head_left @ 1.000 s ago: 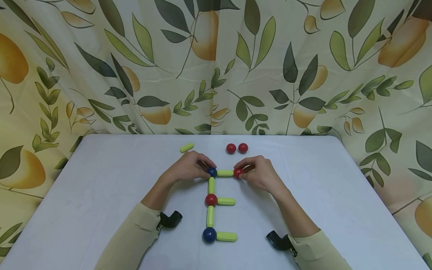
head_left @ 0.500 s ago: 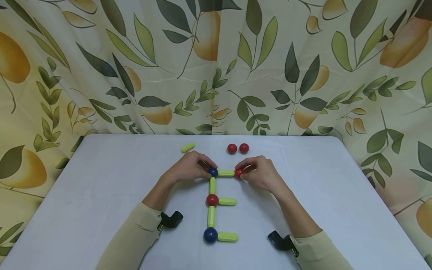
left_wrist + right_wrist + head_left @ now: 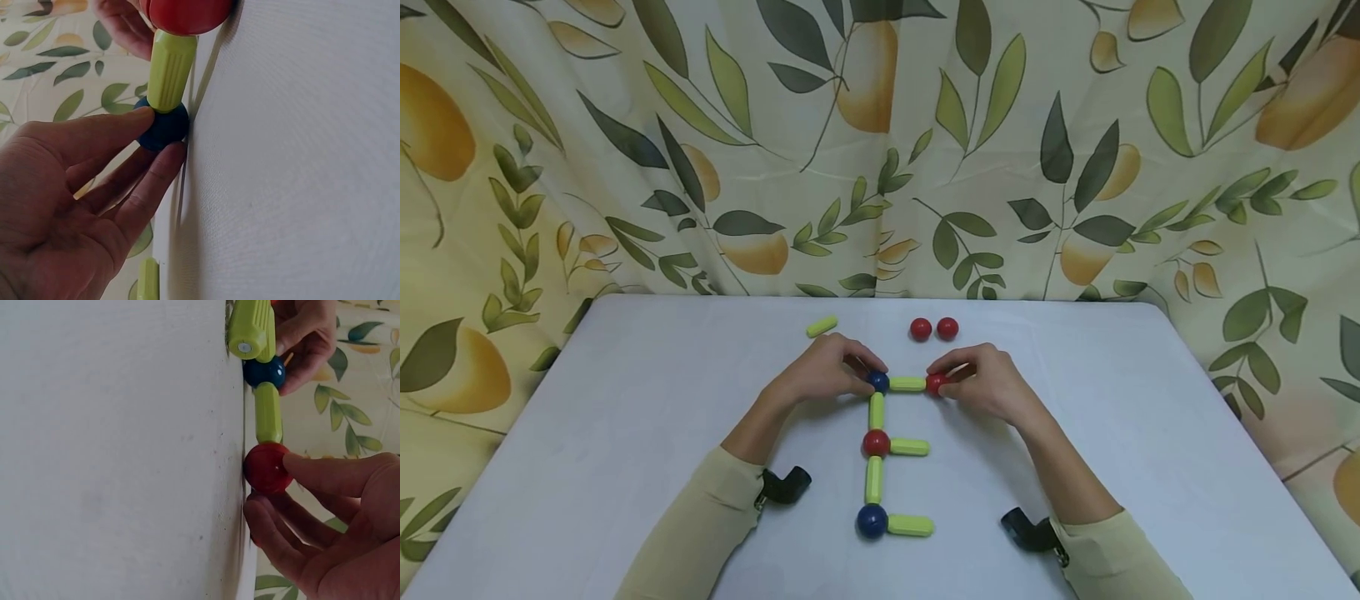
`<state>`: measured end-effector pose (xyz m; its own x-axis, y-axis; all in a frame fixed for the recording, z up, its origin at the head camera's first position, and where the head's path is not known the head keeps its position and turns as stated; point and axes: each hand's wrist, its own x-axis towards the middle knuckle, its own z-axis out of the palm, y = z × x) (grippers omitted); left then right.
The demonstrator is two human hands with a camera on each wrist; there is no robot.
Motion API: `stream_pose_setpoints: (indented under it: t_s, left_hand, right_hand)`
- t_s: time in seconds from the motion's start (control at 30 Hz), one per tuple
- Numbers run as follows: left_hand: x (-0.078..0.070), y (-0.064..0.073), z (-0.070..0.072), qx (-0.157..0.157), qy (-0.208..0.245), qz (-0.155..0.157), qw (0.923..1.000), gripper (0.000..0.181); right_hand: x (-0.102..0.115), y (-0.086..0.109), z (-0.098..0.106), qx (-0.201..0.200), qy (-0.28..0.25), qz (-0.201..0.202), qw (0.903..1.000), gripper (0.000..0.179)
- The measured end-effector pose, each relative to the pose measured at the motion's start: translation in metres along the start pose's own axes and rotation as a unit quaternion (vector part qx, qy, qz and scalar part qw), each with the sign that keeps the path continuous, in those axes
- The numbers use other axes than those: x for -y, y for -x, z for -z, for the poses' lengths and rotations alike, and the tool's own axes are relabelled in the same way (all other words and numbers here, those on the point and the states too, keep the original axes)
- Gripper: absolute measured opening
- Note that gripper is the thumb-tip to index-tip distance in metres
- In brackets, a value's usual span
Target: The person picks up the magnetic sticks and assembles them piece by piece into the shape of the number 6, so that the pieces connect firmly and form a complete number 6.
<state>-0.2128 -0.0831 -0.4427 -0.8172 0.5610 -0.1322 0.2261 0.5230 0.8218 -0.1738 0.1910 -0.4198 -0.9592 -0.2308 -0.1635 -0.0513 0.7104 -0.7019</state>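
Observation:
My left hand pinches the far blue ball between thumb and fingers; the left wrist view shows the same blue ball with a green rod above it. My right hand pinches a red ball, also in the right wrist view, where that red ball meets a rod's end. A green rod joins these two balls. From the blue ball a line of rods runs toward me through a middle red ball to a near blue ball. Side rods point right from both.
Behind the hands, a loose green rod lies left of two loose red balls. All of this is on a white-covered table. A leaf-and-fruit patterned curtain hangs along the far edge.
The whole head view has shifted slightly, moving everything a little to the right. Both hands keep their hold on the same balls, and the pieces stay arranged as before.

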Motion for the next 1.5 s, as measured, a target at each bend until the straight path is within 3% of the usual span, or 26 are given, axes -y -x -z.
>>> stream_pose_setpoints:
  t_s: [0.37,0.9,1.2,1.5]
  left_hand:
    - [0.001,-0.002,-0.001,0.001,-0.004,0.009,1.0000,0.027]
    - [0.003,-0.003,-0.001,-0.003,0.000,0.009,1.0000,0.028]
    - [0.002,-0.002,0.000,-0.001,0.004,0.014,0.9999,0.028]
    - [0.002,-0.002,0.000,-0.002,0.007,0.012,0.9999,0.028]
  right_hand:
    - [0.001,-0.008,0.014,-0.005,-0.007,-0.002,1.0000,0.024]
    - [-0.005,-0.050,0.028,-0.105,-0.011,-0.044,0.9935,0.035]
    - [-0.009,-0.065,0.024,-0.072,-0.009,-0.053,0.9959,0.040]
    - [-0.014,-0.066,0.023,-0.077,-0.004,-0.048,0.9958,0.034]
